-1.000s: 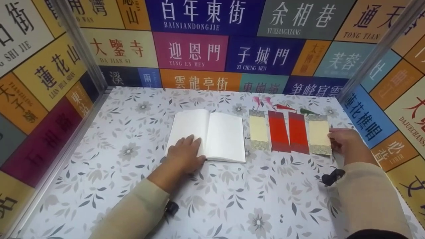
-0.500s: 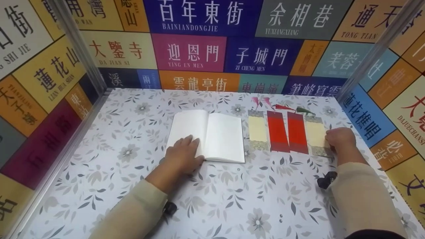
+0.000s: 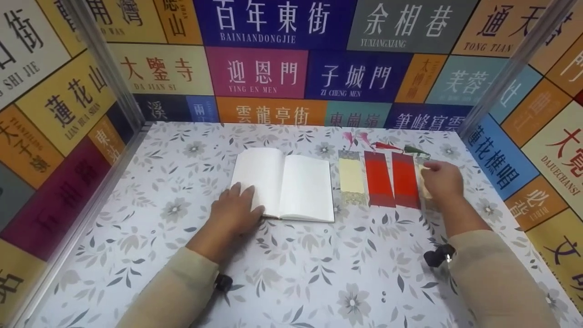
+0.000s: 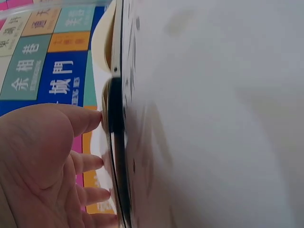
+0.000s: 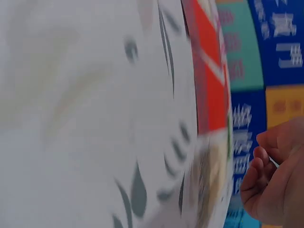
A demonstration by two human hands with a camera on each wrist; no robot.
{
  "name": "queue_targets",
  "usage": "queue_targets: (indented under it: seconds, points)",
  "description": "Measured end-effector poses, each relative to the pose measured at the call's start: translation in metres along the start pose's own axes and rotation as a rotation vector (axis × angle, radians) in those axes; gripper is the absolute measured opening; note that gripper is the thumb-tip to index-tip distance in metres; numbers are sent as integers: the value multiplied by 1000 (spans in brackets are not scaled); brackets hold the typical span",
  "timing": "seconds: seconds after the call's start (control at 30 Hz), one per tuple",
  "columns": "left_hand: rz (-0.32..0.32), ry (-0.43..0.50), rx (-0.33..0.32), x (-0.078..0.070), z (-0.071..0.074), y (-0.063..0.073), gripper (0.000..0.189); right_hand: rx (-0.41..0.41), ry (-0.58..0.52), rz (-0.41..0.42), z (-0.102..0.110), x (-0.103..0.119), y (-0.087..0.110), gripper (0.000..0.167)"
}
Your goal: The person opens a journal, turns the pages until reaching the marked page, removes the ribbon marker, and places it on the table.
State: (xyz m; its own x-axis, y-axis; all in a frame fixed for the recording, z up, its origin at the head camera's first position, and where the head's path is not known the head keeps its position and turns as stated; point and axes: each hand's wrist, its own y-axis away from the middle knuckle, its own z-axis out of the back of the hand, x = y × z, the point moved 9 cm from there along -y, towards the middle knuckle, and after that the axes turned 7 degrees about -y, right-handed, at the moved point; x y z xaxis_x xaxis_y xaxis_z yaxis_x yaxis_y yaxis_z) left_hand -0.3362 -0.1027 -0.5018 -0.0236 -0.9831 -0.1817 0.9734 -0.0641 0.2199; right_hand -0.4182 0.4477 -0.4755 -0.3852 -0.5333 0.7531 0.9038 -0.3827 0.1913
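A blank-paged book [image 3: 307, 187] lies open on the table. My left hand [image 3: 234, 209] rests at the lower left of its left page; in the left wrist view the extended fingers [image 4: 90, 161] touch the page edge. My right hand [image 3: 444, 182] hovers over the rightmost cream bookmark [image 3: 424, 196] and hides most of it. Its fingers are loosely curled, and the right wrist view shows nothing held between them, with the bookmark flat beneath. Left of it lie two red bookmarks [image 3: 404, 180] and another cream bookmark [image 3: 351, 177].
Tassels in pink [image 3: 355, 139], red [image 3: 387, 146] and green [image 3: 415, 150] spread above the bookmarks. The floral tablecloth [image 3: 291, 273] covers the table. Panels with printed place names [image 3: 268, 73] stand at the back and both sides.
My right hand has moved left from the cream bookmark's right edge to above it. That bookmark has shifted left, nearer the red one. My left hand has slid slightly left on the page.
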Motion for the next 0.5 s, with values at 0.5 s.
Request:
queue_targets:
  seconds: [0.5]
  points:
    - [84, 113, 8, 24, 2, 6, 80, 305, 278, 508, -138, 111, 118, 62]
